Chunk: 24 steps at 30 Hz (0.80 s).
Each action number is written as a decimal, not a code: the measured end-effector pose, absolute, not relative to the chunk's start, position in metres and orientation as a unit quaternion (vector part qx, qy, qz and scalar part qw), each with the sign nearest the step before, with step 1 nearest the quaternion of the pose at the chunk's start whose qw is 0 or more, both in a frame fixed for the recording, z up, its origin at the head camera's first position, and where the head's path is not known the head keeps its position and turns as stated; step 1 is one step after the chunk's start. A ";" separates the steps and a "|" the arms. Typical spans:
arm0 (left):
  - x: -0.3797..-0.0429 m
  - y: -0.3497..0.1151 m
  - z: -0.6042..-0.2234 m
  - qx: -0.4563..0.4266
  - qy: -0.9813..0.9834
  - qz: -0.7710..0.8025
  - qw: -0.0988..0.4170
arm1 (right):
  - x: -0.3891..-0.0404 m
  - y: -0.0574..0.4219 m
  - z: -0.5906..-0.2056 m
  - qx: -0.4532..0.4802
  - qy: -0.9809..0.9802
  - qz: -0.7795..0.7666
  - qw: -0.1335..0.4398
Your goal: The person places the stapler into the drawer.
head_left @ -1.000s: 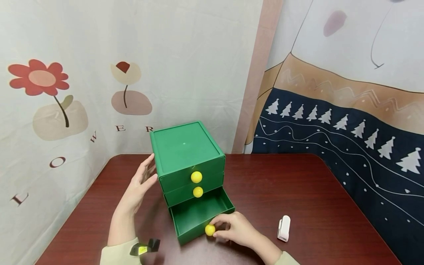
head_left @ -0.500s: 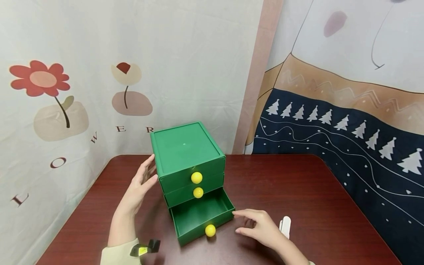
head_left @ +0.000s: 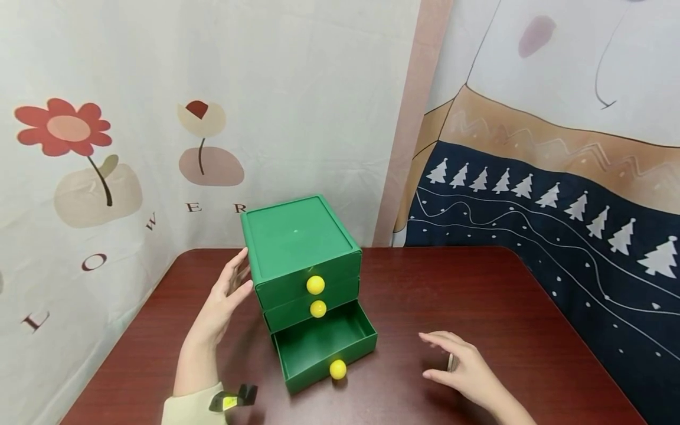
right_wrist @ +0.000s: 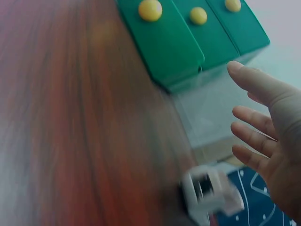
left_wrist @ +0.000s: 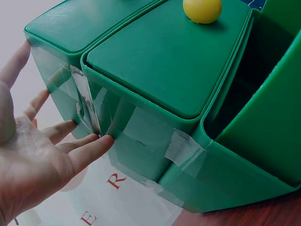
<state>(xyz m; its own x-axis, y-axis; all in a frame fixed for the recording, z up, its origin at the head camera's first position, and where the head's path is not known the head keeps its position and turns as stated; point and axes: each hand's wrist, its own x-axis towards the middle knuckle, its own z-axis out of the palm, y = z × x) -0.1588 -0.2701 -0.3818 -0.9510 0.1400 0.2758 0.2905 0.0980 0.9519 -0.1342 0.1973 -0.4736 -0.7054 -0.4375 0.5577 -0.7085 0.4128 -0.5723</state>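
Note:
A green three-drawer cabinet point(head_left: 297, 236) with round yellow knobs stands on the table. Its bottom drawer point(head_left: 357, 350) is pulled out, and nothing shows inside it; the two upper drawers are pushed in. My left hand point(head_left: 220, 307) rests its fairly straight fingertips against the cabinet's left side, over clear tape seen in the left wrist view. To the right of the drawer, my right hand point(head_left: 464, 366) hovers with fingers and thumb apart, holding nothing. Just beyond it lies a small white stapler-like gadget point(right_wrist: 209, 193), blurred in the right wrist view and mostly covered by the hand in the head view.
The dark red wooden table point(head_left: 425, 283) reaches back to a pale printed curtain point(head_left: 308, 106). A navy cloth with white trees point(head_left: 584, 248) hangs along the right side. A black-and-yellow tag point(head_left: 231, 401) sits by the left sleeve.
My right hand has let go of the bottom drawer's yellow knob and moved right, over to the white gadget. The left hand and the cabinet have stayed in place.

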 end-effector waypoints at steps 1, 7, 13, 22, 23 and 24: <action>-0.159 -0.270 -0.382 -0.146 -0.738 -0.656 0.058 | -0.133 0.203 -0.475 0.340 -0.830 0.410 0.166; -0.159 -0.271 -0.382 -0.143 -0.739 -0.655 0.057 | -0.129 0.226 -0.479 0.287 -0.862 0.383 0.167; -0.159 -0.272 -0.383 -0.145 -0.739 -0.655 0.058 | -0.130 0.241 -0.484 0.274 -0.871 0.373 0.166; -0.159 -0.271 -0.383 -0.145 -0.739 -0.655 0.059 | -0.130 0.254 -0.494 0.247 -0.893 0.360 0.112; -0.159 -0.270 -0.383 -0.145 -0.739 -0.655 0.059 | -0.130 0.255 -0.494 0.244 -0.894 0.360 0.104; -0.159 -0.270 -0.383 -0.145 -0.739 -0.655 0.059 | -0.130 0.256 -0.495 0.242 -0.895 0.361 0.097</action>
